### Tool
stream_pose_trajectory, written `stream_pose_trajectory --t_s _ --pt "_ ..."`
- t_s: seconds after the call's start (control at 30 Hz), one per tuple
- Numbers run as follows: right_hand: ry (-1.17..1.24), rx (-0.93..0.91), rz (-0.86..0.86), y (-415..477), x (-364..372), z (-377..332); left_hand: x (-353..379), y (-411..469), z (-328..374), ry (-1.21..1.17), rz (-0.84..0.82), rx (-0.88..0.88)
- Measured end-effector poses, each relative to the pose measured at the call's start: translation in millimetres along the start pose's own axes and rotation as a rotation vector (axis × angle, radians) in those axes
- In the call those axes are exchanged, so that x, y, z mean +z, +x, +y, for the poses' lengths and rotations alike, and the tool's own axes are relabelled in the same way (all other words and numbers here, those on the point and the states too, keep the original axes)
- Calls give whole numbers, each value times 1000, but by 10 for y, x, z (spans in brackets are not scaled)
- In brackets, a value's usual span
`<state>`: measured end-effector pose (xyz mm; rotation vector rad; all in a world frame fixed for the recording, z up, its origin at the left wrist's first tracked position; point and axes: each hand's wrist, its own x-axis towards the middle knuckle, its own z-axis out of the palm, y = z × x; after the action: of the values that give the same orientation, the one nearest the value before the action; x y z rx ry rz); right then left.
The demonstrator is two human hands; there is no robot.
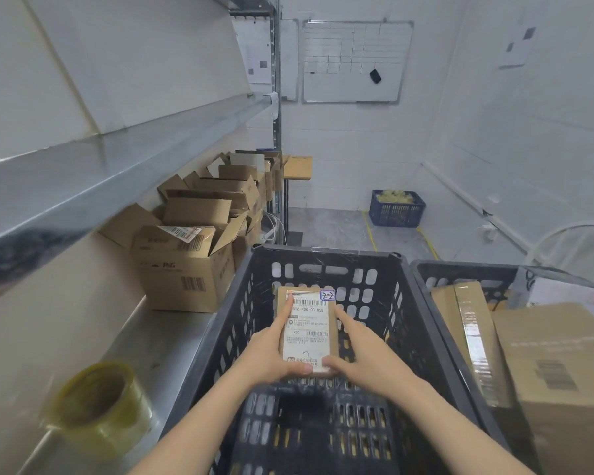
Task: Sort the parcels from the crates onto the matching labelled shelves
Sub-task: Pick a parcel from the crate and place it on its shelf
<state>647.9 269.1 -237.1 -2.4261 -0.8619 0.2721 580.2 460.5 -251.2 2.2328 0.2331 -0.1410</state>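
A small brown parcel with a white shipping label and a tag marked "2-2" is held inside the dark plastic crate. My left hand grips its left edge, thumb on the lower front. My right hand grips the right edge, fingers along the side and thumb at the lower corner. No other parcel shows in this crate. A second dark crate to the right holds several larger cardboard parcels.
Metal shelving runs along the left. Its lower shelf carries open cardboard boxes and a roll of clear tape. A blue basket stands on the floor by the far wall. A whiteboard hangs above.
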Motion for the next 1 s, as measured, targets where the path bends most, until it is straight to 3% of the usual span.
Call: stream_pose_trajectory --t_s 0.23,0.53,0.73,1.0 --pt "-199 -45 -13 -40 -386 -176 -142 -71 166 8 71 2" --pt "-368 -156 142 -285 -1351 -702 -548 -314 788 40 230 199" --pt "-309 -210 192 -521 -1619 -841 -657 -667 1091 73 392 281" --pt "-276 -445 261 -988 -1863 -961 -500 -1420 1497 146 598 232"
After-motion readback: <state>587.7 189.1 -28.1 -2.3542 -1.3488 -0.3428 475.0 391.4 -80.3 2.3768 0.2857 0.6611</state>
